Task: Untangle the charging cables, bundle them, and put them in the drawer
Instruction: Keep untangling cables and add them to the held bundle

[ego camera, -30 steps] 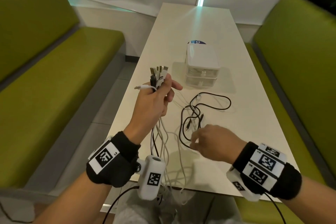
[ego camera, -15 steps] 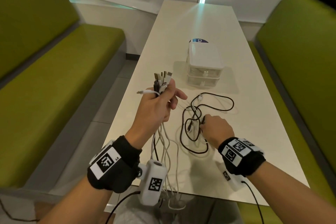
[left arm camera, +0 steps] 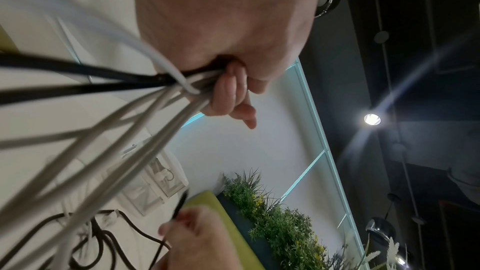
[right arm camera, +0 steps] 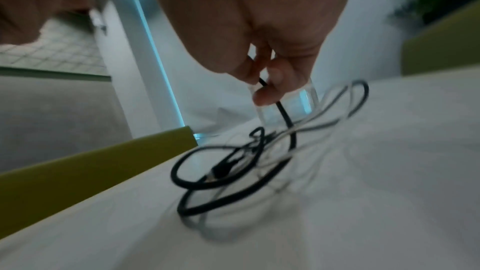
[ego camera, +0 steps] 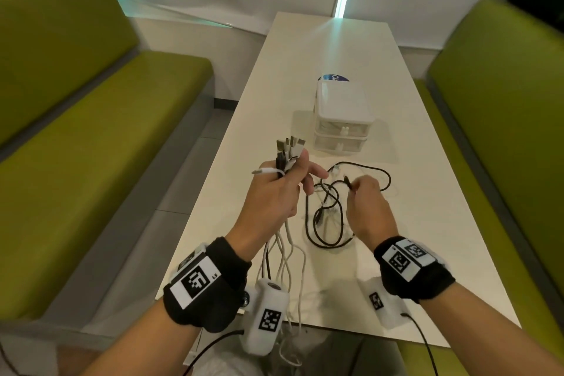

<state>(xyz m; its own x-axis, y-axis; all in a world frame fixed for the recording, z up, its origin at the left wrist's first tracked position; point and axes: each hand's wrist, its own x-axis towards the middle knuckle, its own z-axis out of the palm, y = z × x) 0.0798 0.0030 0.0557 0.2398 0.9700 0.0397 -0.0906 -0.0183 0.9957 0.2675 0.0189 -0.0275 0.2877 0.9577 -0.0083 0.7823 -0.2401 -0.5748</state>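
The worktop (ego camera: pixel 427 207) carries the drawer unit (ego camera: pixel 343 119) mid-length. The black cable (ego camera: pixel 317 223) lies looped between it and the near edge. The left hand (ego camera: pixel 274 195) grips the gathered plug ends (ego camera: pixel 288 149) upright; the right hand (ego camera: pixel 367 207), nearer, pinches the cable's end, now lifted toward the left.

2 hands in view: left hand (ego camera: pixel 274 192) and right hand (ego camera: pixel 367 210). 1 bunch of cables (ego camera: pixel 288 152) in the left fist, approx 6 plug ends poking up (hard to count exactly, they overlap). 1 black cable (ego camera: pixel 308 220) looped on the tabletop (ego camera: pixel 427 223), plus thin white cable mixed in, no. unclear. 1 drawer unit (ego camera: pixel 341 119) mid-table w/ 2 drawers. 2 green benches (ego camera: pixel 91 131), 1 per long edge. 1 plant (left arm camera: pixel 280 223).
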